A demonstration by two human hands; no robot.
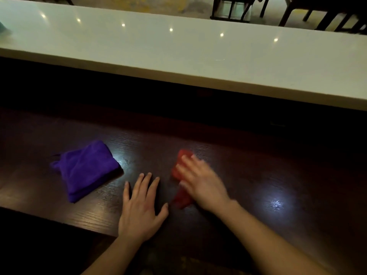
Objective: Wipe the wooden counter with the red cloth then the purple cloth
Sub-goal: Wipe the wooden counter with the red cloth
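Head view: a dark wooden counter (248,175) is seen from above, with two bare forearms reaching onto it. The right hand (200,181) is laid flat on the red cloth (179,171), fingers extended and pressing down rather than curled around it; hand and cloth are blurred, so the exact contact is hard to make out. The red cloth is bunched beneath the palm, right of centre on the counter. The left hand (142,207) is spread flat on bare wood, fingers apart, holding nothing. The purple cloth (87,171) is seen folded to the left, near the left hand but apart from it. A raised white ledge (178,52) runs behind the counter.
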